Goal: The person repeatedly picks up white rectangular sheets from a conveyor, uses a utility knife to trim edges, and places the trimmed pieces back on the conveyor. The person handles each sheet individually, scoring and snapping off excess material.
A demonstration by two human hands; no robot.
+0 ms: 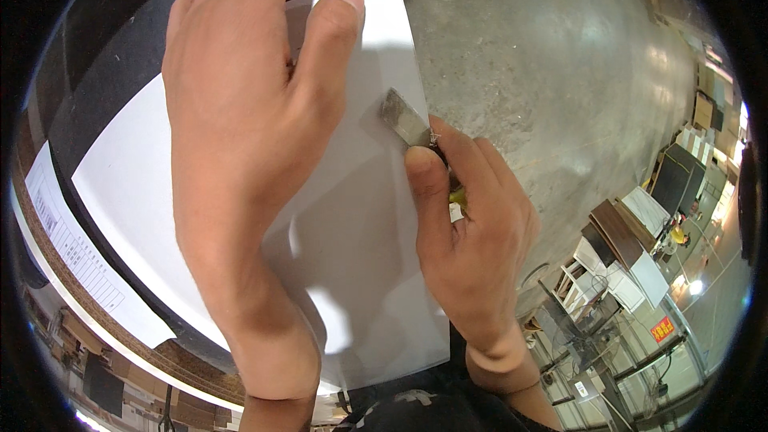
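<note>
A glossy white panel lies lengthwise in front of me, its right long edge jutting out over the concrete floor. My left hand reaches across it to the far end. Its thumb presses on the panel near the far edge and its fingers curl there, partly hidden. In my right hand, beside the panel's right edge, is a utility knife with a broad metal blade. The blade slants over the white surface near that edge. Thumb and fingers cover most of the knife's handle; a bit of yellow shows between them.
A dark work surface extends to the left, with a printed paper sheet along its brown edge. Concrete floor spreads to the right. Farther off at right stand a fan and stacked boards.
</note>
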